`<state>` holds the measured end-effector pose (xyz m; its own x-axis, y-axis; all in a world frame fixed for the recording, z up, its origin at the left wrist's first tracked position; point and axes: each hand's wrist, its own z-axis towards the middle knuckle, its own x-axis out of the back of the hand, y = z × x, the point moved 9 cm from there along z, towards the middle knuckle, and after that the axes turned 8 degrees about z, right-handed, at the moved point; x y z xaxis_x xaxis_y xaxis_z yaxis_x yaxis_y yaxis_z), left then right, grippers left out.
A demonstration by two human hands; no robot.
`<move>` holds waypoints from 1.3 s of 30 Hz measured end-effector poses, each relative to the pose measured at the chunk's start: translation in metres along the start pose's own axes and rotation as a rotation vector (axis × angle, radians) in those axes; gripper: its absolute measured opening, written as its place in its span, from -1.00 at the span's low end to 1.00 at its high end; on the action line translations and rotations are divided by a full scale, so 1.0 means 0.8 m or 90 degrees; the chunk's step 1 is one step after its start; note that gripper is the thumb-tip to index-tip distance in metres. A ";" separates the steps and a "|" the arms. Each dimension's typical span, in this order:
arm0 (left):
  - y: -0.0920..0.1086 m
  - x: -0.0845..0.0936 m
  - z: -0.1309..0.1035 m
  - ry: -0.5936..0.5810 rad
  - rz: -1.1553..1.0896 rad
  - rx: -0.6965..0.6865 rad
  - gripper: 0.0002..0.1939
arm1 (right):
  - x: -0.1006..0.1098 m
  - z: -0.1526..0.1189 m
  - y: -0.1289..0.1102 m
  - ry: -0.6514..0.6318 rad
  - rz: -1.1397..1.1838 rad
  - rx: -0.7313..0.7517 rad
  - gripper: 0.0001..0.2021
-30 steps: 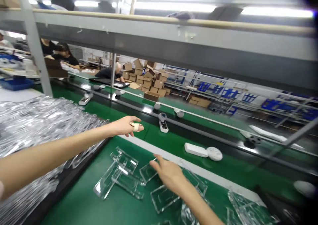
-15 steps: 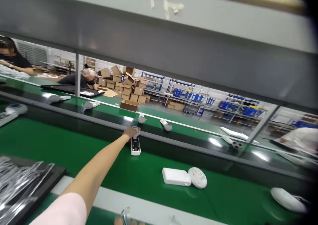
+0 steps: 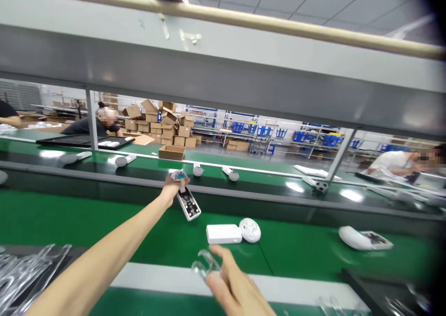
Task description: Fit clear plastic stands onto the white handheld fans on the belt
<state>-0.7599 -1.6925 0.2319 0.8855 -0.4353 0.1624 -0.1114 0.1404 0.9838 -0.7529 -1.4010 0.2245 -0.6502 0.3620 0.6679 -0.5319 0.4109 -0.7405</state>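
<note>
Your left hand (image 3: 172, 188): gripping white handheld device (image 3: 186, 200) above green belt (image 3: 69, 213) | Your right hand (image 3: 233, 283): pinching clear plastic tray (image 3: 205, 266)

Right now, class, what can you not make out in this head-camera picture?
- Left hand: the fingers wrap the white device, hiding its round head.
- Right hand: blurred and cut off by the bottom edge; its hold on the clear plastic piece is unclear.
- Device markings: too small.

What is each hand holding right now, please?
Left hand: closed on a white device.
Right hand: holding a clear plastic piece.
</note>
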 end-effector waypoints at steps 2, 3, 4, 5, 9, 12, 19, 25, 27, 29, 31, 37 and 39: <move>0.037 -0.002 -0.044 -0.057 -0.057 -0.035 -0.56 | 0.018 -0.011 -0.013 0.015 0.054 -0.001 -0.44; 0.054 -0.003 -0.069 -0.084 -0.084 -0.052 -0.54 | 0.027 -0.017 -0.020 0.029 0.069 0.012 -0.44; 0.069 -0.004 -0.095 -0.109 -0.110 -0.066 -0.51 | 0.038 -0.022 -0.028 0.054 0.074 0.032 -0.48; 0.082 -0.006 -0.120 -0.130 -0.136 -0.073 -0.48 | 0.048 -0.028 -0.035 0.087 0.066 0.058 -0.51; 0.102 -0.016 -0.213 -0.187 -0.206 -0.029 -0.40 | 0.076 -0.053 -0.053 0.251 -0.102 0.110 -0.49; 0.105 -0.027 -0.261 -0.229 -0.226 0.000 -0.42 | 0.071 -0.074 -0.062 0.312 -0.239 0.100 -0.48; 0.106 -0.019 -0.304 -0.211 -0.173 0.010 -0.36 | 0.046 -0.105 -0.074 0.340 -0.327 0.054 -0.49; 0.095 -0.003 -0.317 -0.191 -0.153 0.033 -0.35 | 0.028 -0.108 -0.066 0.350 -0.321 0.084 -0.52; 0.092 -0.002 -0.320 -0.193 -0.161 0.037 -0.34 | 0.026 -0.111 -0.064 0.360 -0.319 0.100 -0.52; 0.091 0.000 -0.321 -0.188 -0.177 0.045 -0.33 | 0.027 -0.115 -0.064 0.375 -0.321 0.109 -0.53; 0.093 0.003 -0.320 -0.177 -0.198 0.048 -0.33 | 0.029 -0.117 -0.062 0.372 -0.302 0.105 -0.52; 0.110 0.010 -0.316 -0.172 -0.249 0.033 -0.35 | 0.016 -0.102 -0.034 0.208 -0.090 0.077 -0.44; 0.112 0.004 -0.318 -0.205 -0.318 0.020 -0.38 | 0.026 -0.102 -0.039 0.259 -0.089 0.126 -0.44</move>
<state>-0.6521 -1.4552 0.3009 0.6530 -0.6909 -0.3101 0.2654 -0.1747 0.9482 -0.7056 -1.3377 0.2674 -0.3199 0.6292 0.7084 -0.7180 0.3268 -0.6146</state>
